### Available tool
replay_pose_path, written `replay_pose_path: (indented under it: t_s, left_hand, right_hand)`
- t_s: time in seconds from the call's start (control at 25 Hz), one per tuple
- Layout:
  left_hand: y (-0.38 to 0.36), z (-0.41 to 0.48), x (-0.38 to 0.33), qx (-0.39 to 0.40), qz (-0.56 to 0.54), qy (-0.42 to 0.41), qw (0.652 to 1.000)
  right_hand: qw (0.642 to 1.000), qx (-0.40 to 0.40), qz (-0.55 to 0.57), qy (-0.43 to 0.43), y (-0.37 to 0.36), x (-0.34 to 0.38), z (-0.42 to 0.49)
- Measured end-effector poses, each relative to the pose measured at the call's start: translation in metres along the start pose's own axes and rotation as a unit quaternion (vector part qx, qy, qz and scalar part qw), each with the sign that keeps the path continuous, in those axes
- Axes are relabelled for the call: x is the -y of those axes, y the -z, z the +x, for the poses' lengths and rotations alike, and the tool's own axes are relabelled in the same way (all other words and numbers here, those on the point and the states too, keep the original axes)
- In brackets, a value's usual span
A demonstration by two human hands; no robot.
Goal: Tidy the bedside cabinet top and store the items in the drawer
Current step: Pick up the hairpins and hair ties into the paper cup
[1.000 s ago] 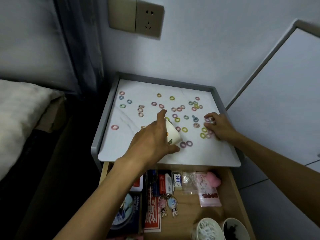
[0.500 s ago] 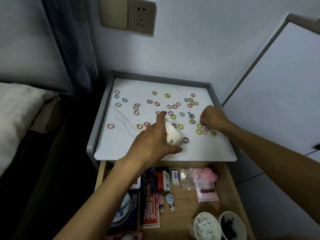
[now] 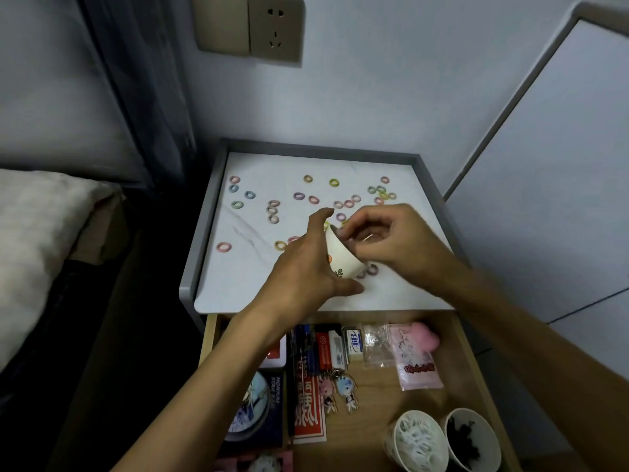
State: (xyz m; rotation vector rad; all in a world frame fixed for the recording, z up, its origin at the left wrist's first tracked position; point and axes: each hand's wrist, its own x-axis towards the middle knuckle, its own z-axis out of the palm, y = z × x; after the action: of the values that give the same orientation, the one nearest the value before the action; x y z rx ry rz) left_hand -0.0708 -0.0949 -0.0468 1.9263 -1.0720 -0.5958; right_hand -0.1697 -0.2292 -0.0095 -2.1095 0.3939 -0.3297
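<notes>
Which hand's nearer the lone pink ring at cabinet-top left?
Left. Left hand, gripping the small white cup, is right of the pink ring; right hand lies farther right.

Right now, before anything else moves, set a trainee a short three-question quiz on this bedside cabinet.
1. True or false: the drawer is shut.
2. Which hand grips the small white cup over the cabinet top? A) the left hand B) the right hand C) neither
3. How many paper cups stand in the drawer's near right corner?

Key: 1. False, it is pulled open. 2. A. 3. Two, one with white contents and one with dark contents.
</notes>
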Motion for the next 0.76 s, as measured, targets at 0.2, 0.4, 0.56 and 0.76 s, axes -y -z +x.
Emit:
replay_pose_path:
  t_s: [0.2,0.4,0.56,0.76]
  left_hand:
    - [-0.006,-0.006,-0.001,0.0,0.007,-0.031,0.999]
    - [-0.01,-0.001,-0.006,-0.021,0.012,-0.032,0.999]
    - [-0.019,-0.003,-0.008,-0.02,0.029,-0.021,0.999]
    - [-0.023,0.0,-0.003,-0.036,0.03,0.0,0.999]
  right_hand:
    - [1.0,0.001,-0.003,0.02,-0.006,-0.016,-0.006]
    - [0.995,-0.08,-0.035,-0.042,0.0,-0.037,-0.016]
    - [0.996,-0.04,0.017,-0.072,0.012,-0.053,-0.02]
    - [0.908,-0.15,-0.32,-0.224,0.06,-0.126,-0.01]
